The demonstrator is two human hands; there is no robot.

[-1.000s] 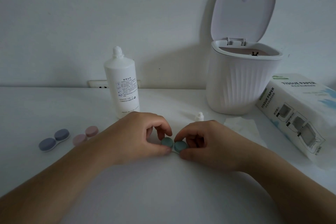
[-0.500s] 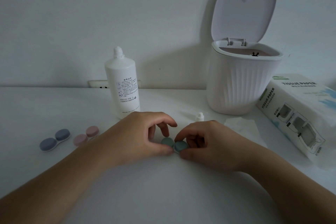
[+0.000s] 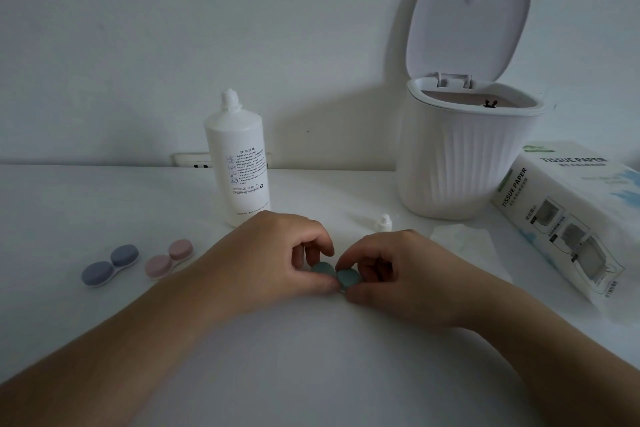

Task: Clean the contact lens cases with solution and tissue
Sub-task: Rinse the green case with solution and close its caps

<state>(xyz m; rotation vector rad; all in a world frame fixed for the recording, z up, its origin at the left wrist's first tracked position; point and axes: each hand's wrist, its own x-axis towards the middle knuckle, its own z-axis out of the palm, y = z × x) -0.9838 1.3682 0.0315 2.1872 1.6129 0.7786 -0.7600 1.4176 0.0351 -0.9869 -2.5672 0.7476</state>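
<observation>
Both hands half-hiding teal case

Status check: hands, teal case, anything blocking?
Left hand and right hand each pinch a cap of the teal lens case, case on the table. Caps on. Nothing in the way.

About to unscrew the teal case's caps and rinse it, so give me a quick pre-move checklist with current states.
1. Both hands on the teal case: ok, left hand and right hand pinch one cap each.
2. Caps loosened: cannot tell.
3. Solution bottle uncapped: ok, its small cap stands on the table.
4. Tissue laid out: ok, beside the right hand.
5. Bin lid open: ok.
6. Blue case and pink case apart from the hands: ok.
</observation>
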